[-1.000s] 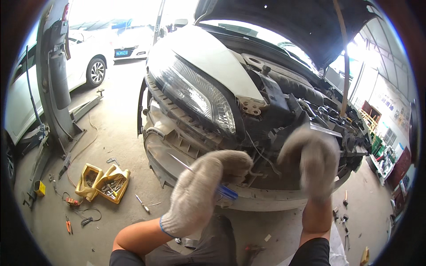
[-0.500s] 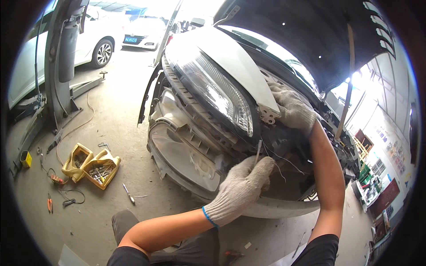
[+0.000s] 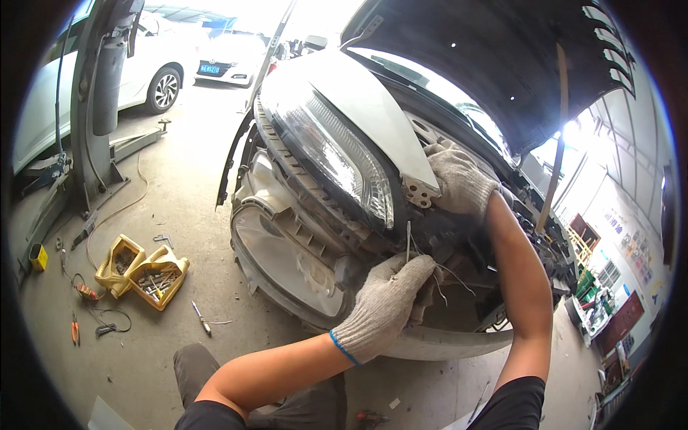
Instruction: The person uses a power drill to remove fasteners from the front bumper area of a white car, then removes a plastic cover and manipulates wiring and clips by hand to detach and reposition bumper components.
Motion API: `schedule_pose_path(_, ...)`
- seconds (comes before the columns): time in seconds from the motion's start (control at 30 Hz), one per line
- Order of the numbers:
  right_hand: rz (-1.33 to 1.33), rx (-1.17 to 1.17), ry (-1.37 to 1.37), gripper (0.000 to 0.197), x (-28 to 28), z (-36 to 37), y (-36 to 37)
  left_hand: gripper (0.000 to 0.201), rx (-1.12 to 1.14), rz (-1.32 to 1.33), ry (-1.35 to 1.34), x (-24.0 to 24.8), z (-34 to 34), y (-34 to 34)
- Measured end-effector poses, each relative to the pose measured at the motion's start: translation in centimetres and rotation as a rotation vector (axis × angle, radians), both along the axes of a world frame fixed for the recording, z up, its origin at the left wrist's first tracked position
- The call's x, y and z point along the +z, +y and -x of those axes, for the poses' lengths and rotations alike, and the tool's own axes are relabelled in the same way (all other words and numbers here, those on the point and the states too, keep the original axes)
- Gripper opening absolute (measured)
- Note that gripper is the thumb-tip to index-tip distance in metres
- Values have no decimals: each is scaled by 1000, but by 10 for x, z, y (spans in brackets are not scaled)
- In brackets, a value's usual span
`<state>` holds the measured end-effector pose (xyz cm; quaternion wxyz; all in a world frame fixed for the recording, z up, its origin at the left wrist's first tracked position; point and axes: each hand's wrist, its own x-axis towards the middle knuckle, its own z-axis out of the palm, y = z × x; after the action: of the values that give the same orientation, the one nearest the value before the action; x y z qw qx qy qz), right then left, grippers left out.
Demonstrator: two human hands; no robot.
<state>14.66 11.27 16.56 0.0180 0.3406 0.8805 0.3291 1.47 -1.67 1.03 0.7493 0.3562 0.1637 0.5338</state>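
Observation:
In my left hand [image 3: 390, 301], gloved in off-white knit, is a tool with a slim metal shaft [image 3: 408, 240]; its handle is hidden, so I cannot tell its exact kind. The shaft points up below the inner corner of the car's headlight [image 3: 340, 161]. Loose pale threads [image 3: 448, 271] hang beside the glove. My right hand [image 3: 459, 175], also gloved, reaches behind the perforated end of the white fender [image 3: 383, 111]. Its fingers are bent over the inner edge there, and what they grip is hidden.
A wooden prop [image 3: 561, 136] stands under the raised hood [image 3: 459, 64]. Cut-open yellow jugs [image 3: 175, 290] on the floor hold small metal parts and tools. Pliers [image 3: 75, 330] and a slim tool [image 3: 201, 318] lie nearby. A lift post [image 3: 84, 115] rises at left, before white cars [image 3: 172, 54].
My view has shifted slightly, so the car sits a little further left. The tool in my left hand now stands more upright. My right hand stays behind the fender end.

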Motion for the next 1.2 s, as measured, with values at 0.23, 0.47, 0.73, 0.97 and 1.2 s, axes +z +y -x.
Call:
schedule_pose_path(0.23, -21, -31, -80, 34, 2, -2, 8, 31, 50, -19, 17, -2, -6, 4)
schedule_pose_path(0.47, 171, 157, 285, 40, -7, 1, 12, 36, 71, -12, -3, 5, -3, 0)
schedule_pose_path(0.73, 162, 283, -27, 30, 9, -3, 32, 38, 233, 23, 3, 4, -19, 12)
schedule_pose_path(0.97, 221, 380, 102, 39, 7, -3, 48, 37, 285, -73, -36, -2, -23, 13)
schedule_pose_path(1.2, 475, 203, 366, 46, 6, 8, 36, 35, 167, 8, -177, -1, -16, 8)
